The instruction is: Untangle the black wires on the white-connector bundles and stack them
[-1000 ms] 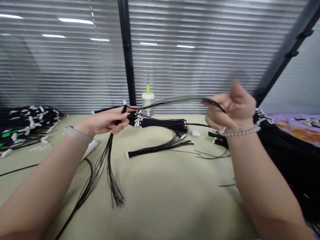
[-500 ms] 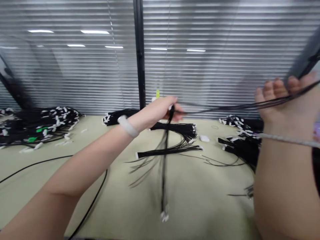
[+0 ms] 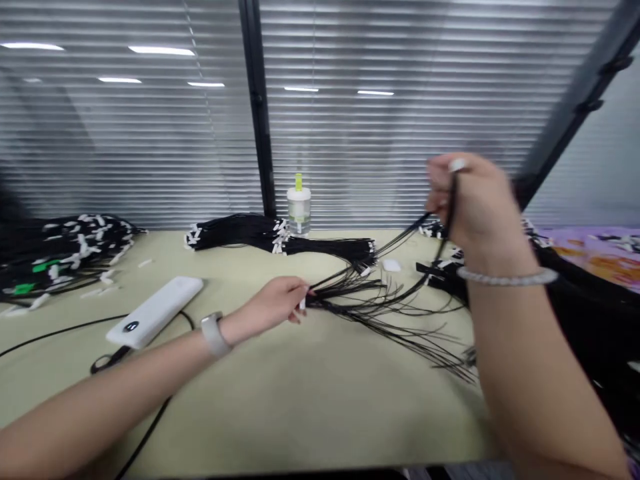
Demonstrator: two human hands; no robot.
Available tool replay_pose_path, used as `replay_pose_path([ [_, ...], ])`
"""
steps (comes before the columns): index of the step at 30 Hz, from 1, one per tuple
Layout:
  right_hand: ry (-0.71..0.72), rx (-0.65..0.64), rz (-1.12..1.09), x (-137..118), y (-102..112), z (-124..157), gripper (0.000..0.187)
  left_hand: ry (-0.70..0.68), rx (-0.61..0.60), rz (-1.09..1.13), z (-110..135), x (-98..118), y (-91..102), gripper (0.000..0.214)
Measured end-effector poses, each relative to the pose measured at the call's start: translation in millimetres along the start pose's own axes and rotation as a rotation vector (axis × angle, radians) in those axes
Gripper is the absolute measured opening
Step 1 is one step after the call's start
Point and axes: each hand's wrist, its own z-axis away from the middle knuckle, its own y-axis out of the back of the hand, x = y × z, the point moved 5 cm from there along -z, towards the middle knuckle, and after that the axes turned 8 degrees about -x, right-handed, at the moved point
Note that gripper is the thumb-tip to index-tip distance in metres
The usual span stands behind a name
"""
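Note:
My left hand is low over the table, its fingers pinched on the white-tipped end of a bundle of thin black wires that fans out to the right across the tabletop. My right hand is raised at the right, closed around another bunch of black wires that hangs from it down toward the table. A bead bracelet circles my right wrist and a pale band my left.
Piles of black wires with white connectors lie at the far left, the back middle and the right. A white power bank with a black cable lies at the left. A small bottle stands by the blinds.
My left hand has dropped from mid-air to the tabletop with its wire bundle. My right hand has come back in from the far right and now holds its wires hanging down.

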Motion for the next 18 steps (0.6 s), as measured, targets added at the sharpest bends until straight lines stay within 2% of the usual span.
replay_pose_path([
  [1, -0.014, -0.093, -0.002, -2, -18, 7, 0.007, 0.03, 0.008, 0.01, 1, -13, -2.2, 0.029],
  [3, -0.03, -0.297, 0.039, -7, -52, 24, 0.018, 0.071, 0.041, 0.015, 6, -32, -5.2, 0.032],
  [4, -0.011, -0.43, 0.132, -10, -70, 33, 0.021, 0.077, 0.065, 0.016, 9, -38, -5.7, 0.034],
  [7, 0.028, -0.745, 0.403, -9, -111, 63, 0.024, 0.059, 0.157, 0.026, 18, -46, -4.5, 0.036],
  [9, 0.033, -0.885, 0.523, -1, -130, 79, 0.021, 0.037, 0.219, 0.041, 21, -48, -3.1, 0.033],
  [14, 0.014, -0.969, 0.673, 22, -155, 101, 0.029, 0.004, 0.257, 0.108, 21, -51, -7.9, 0.025],
  [18, 0.037, -1.005, 0.704, 22, -167, 114, 0.029, 0.015, 0.241, 0.121, 19, -53, -14.5, 0.032],
])
